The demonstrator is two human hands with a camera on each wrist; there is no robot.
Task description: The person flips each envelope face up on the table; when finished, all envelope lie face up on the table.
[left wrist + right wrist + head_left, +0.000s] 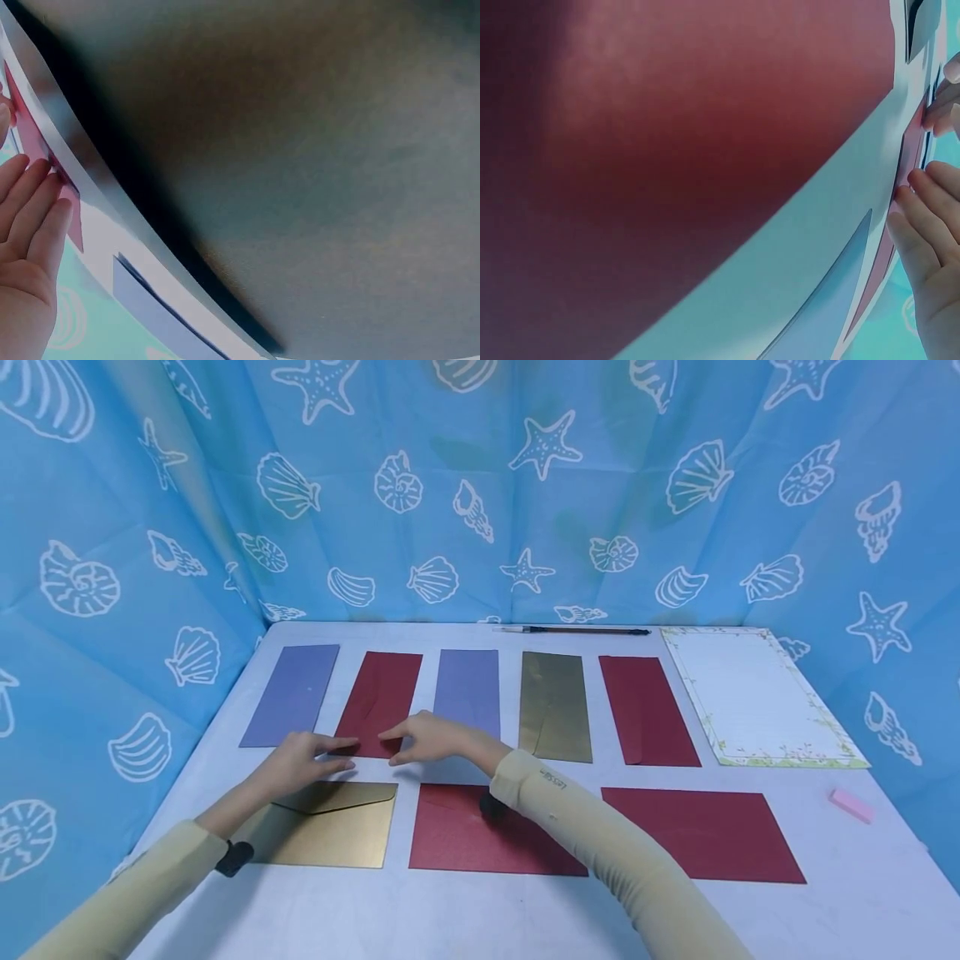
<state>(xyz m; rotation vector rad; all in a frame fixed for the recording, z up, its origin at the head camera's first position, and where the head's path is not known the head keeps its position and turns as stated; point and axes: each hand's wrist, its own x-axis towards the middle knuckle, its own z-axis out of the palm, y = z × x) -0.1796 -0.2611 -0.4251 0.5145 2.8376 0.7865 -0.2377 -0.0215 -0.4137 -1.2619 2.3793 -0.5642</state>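
Note:
A red envelope [378,697] lies upright in the back row, second from the left. My left hand [296,764] is at its lower left corner, fingers stretched out. From the other side my right hand [431,737] reaches over its lower right part, fingers pointing left toward the left hand. Both wrist views show the straight fingers of the left hand [30,225] and the right hand [930,225] beside the red paper. Below the left wrist is a gold envelope [337,835] with its flap line showing. Under the right forearm lies another red envelope [457,839].
The back row also has a purple envelope [292,693] at left, another purple envelope [467,681], a gold envelope [555,702] and a red envelope [648,710]. A red envelope [712,835], pink eraser [852,806], patterned paper sheet [757,693] and brush [585,630] lie around them.

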